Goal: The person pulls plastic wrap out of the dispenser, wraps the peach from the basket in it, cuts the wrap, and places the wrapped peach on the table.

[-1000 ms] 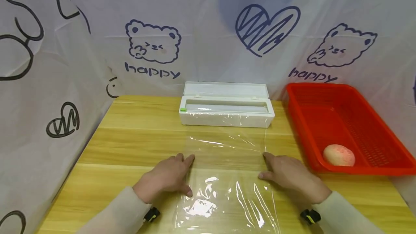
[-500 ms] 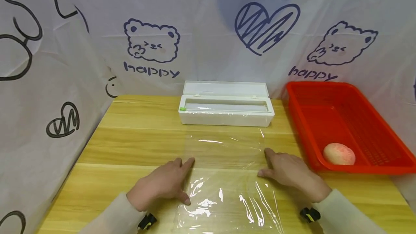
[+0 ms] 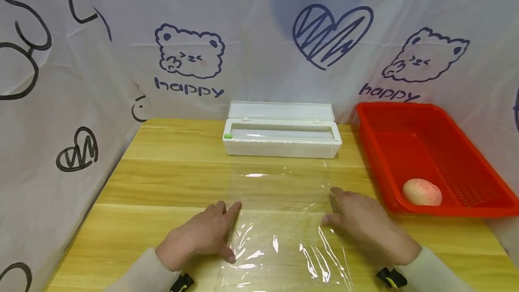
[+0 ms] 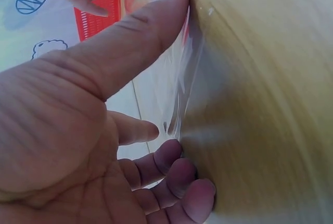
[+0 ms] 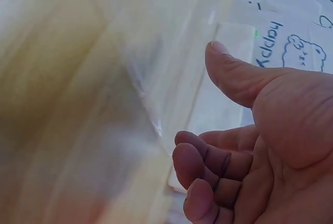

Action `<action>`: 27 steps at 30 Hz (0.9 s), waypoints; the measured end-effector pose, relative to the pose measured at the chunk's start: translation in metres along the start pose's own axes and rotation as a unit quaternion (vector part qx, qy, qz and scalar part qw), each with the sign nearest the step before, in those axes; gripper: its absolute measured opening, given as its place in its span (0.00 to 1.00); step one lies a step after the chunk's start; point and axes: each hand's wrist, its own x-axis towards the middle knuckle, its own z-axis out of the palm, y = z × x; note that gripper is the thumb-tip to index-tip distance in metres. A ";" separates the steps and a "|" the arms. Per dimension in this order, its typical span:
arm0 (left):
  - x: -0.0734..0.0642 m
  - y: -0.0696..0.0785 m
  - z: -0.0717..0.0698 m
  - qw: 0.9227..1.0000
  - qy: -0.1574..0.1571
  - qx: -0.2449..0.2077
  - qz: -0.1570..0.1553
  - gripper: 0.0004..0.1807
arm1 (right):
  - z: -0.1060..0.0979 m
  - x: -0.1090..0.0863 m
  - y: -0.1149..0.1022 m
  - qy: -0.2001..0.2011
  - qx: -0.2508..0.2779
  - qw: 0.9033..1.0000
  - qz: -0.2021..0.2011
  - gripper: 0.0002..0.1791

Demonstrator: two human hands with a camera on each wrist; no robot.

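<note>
A sheet of clear cling film (image 3: 279,229) lies over the table, running toward me from a white cling film box (image 3: 282,148) whose lid stands up at the back. My left hand (image 3: 200,234) is at the film's left edge. In the left wrist view its thumb (image 4: 138,39) touches the film, and the other fingertips rest at the tabletop, loosely bent. Across the sheet, my right hand (image 3: 366,220) is beside the right edge with thumb and fingers spread apart. The right wrist view shows nothing between its thumb (image 5: 229,73) and fingers, and the film's edge just past the fingertips.
A red plastic basket (image 3: 369,166) stands at the right with a peach (image 3: 421,192) in its near corner. The wooden table (image 3: 162,184) meets a white cloth (image 3: 263,57) with drawings at the back and left.
My left hand has slid a little toward me and left along the film's edge. The right hand has shifted slightly toward me and right. Creases in the film's near part look different.
</note>
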 end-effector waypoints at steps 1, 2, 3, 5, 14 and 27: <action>0.000 0.000 0.000 1.000 0.000 -0.003 0.000 0.74 | -0.003 0.000 0.000 0.005 0.002 1.000 0.004 0.39; 0.000 -0.001 0.001 1.000 0.001 -0.004 0.001 0.74 | -0.005 0.000 0.000 0.009 0.004 1.000 0.009 0.38; -0.001 -0.001 0.001 1.000 0.002 -0.005 0.002 0.74 | -0.009 -0.001 0.000 0.010 0.006 1.000 0.014 0.39; -0.001 -0.002 0.001 1.000 0.004 -0.008 0.003 0.74 | -0.016 0.000 0.002 0.010 0.012 1.000 0.023 0.39; 0.001 -0.003 0.002 1.000 0.004 -0.006 0.007 0.75 | -0.052 0.003 0.013 0.059 0.044 0.997 0.033 0.36; 0.002 -0.003 0.004 1.000 0.018 -0.001 0.011 0.73 | -0.079 0.007 0.043 0.155 0.049 0.985 0.064 0.13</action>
